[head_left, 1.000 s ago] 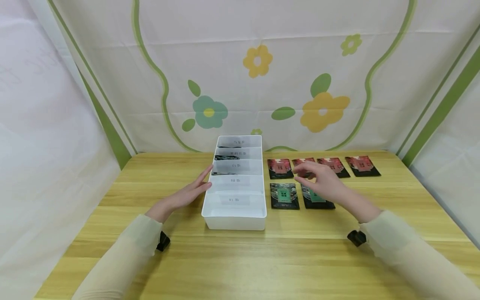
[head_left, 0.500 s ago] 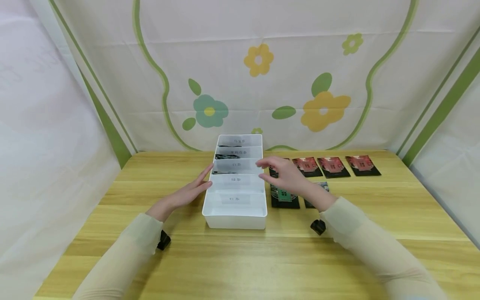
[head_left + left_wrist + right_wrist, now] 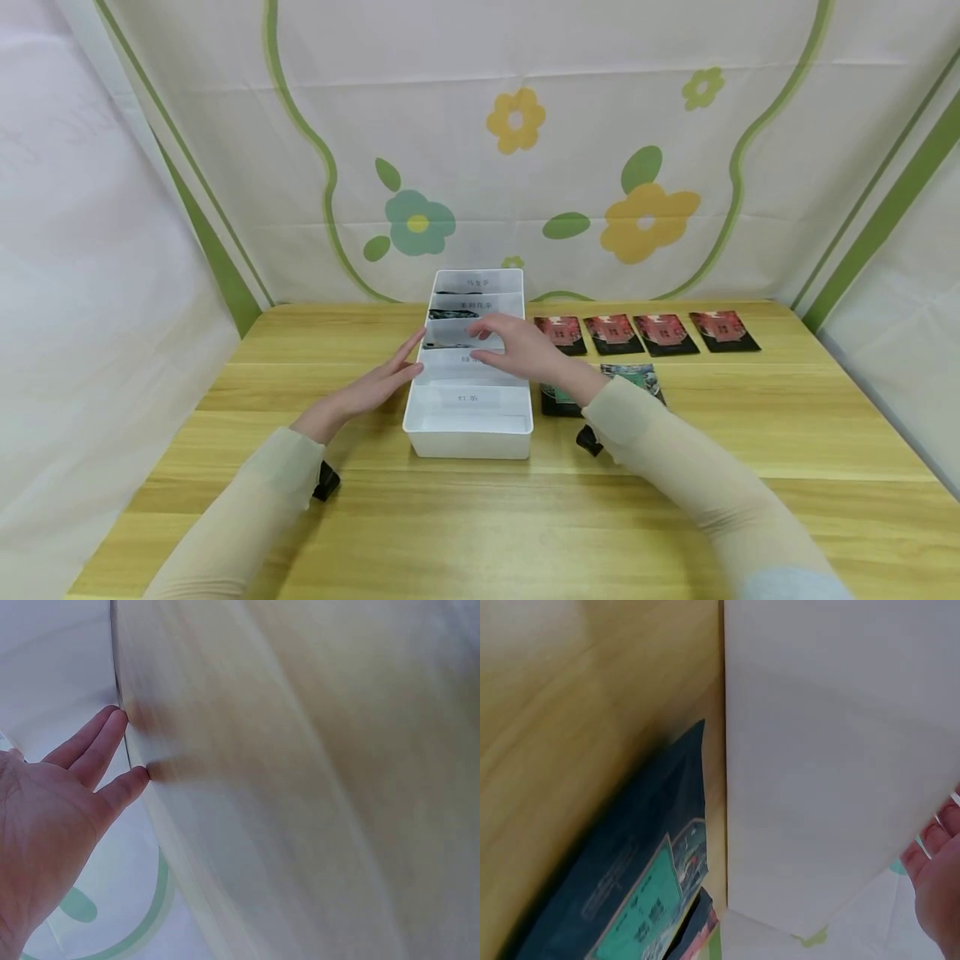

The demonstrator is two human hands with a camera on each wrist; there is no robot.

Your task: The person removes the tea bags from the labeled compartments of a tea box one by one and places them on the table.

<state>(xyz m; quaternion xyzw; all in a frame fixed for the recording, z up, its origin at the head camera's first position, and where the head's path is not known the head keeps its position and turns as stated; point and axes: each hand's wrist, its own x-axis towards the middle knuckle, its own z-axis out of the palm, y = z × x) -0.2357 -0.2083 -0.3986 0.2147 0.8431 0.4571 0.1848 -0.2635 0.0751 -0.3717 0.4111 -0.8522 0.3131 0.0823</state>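
A long white box (image 3: pixel 470 446), split by dividers into labelled compartments, stands in the middle of the table. My left hand (image 3: pixel 367 396) rests its extended fingertips against the box's left side; the left wrist view shows the fingers straight. Above the middle compartments hovers my right hand (image 3: pixel 525 350), thumb and forefinger apart, with nothing visible between them. Dark packets (image 3: pixel 453 314) peek out of the rear compartments. Right of the box lie two black sachets with green labels, one (image 3: pixel 558 405) partly hidden by the right forearm, the other (image 3: pixel 637 379) beside it.
Behind the green-labelled sachets lies a row of several red-and-black sachets (image 3: pixel 666 333) along the back of the wooden table (image 3: pixel 420 533). A white flowered cloth (image 3: pixel 450 108) hangs behind the table, with white cloth on both sides.
My right hand has moved left, from over the sachets to over the box's middle compartments. The left hand stays against the box. The sachets on the table have not visibly moved.
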